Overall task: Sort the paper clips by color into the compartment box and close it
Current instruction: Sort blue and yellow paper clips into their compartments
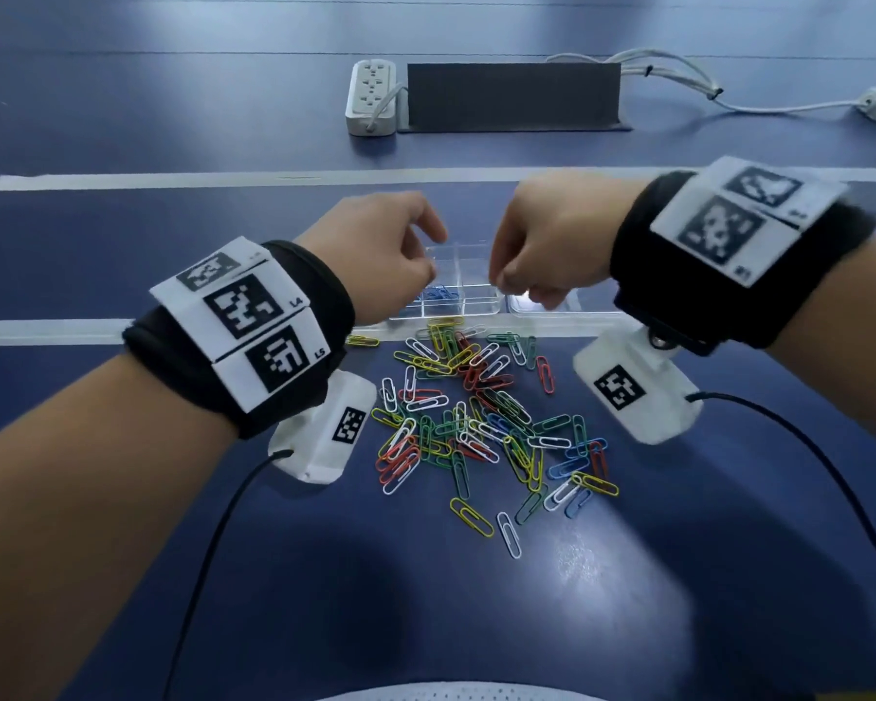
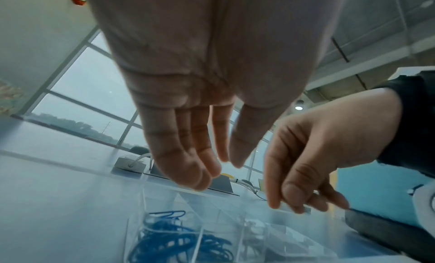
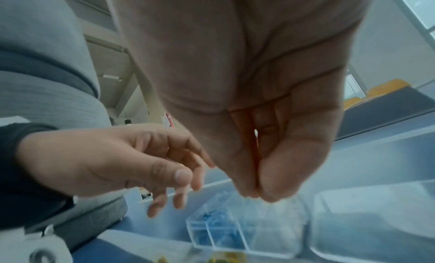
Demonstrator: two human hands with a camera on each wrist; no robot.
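Note:
A clear compartment box (image 1: 469,301) stands open beyond a mixed pile of coloured paper clips (image 1: 476,422). Its near-left compartment holds blue clips (image 1: 438,296) (image 2: 179,237) (image 3: 212,230). My left hand (image 1: 426,255) (image 2: 221,166) hovers over that side with relaxed, nearly straight fingers and holds nothing. My right hand (image 1: 507,283) (image 3: 257,194) hangs over the box's right half, thumb and fingers pinched together on a thin pale clip (image 3: 256,137), probably white. The clear lid (image 1: 567,308) (image 3: 376,220) lies beside the box on the right.
The blue table (image 1: 173,574) has white tape lines. At the back lie a white power strip (image 1: 373,98), a dark grey panel (image 1: 512,96) and white cables (image 1: 678,78). A lone yellow clip (image 1: 362,340) sits left of the pile. Black cables trail from both wrist cameras.

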